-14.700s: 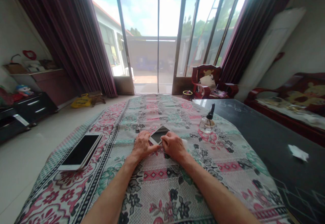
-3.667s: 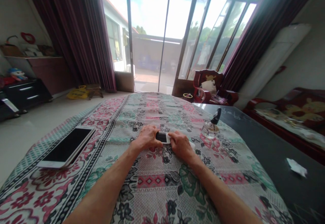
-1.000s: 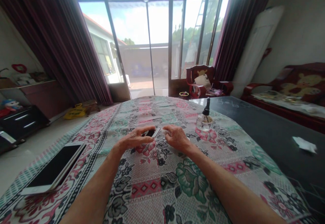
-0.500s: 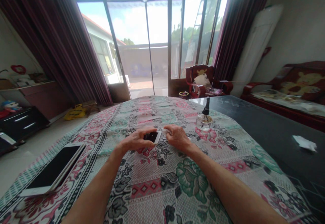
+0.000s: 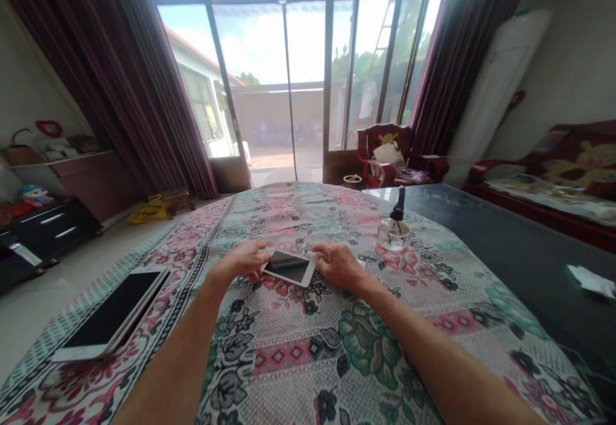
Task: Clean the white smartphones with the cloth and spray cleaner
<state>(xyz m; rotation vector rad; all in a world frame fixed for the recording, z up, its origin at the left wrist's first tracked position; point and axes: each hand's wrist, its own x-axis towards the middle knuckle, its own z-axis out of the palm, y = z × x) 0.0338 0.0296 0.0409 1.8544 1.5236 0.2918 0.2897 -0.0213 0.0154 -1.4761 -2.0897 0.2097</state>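
Note:
A white smartphone [image 5: 289,267] with a dark screen is held face up just above the flowered tablecloth. My left hand [image 5: 243,260] grips its left end between thumb and fingers. At the phone's far right corner my right hand [image 5: 341,266] is closed around a crumpled white tissue [image 5: 315,255], mostly hidden by the fingers. A clear bottle with a black pump top [image 5: 393,231] stands on the cloth to the right of my right hand. To the left of my left arm lies a white tablet [image 5: 113,316] with a black screen, stacked on another flat item.
The patterned tablecloth [image 5: 298,380] covers the round table. A dark table [image 5: 500,245] adjoins at the right, bearing a crumpled white paper [image 5: 593,280]. Beyond stand a red wooden chair [image 5: 385,155] and glass doors [image 5: 308,110].
More of the phone's screen now shows, as my left hand has shifted left to its end. My right hand stays near the phone's right edge. The view has turned slightly left.

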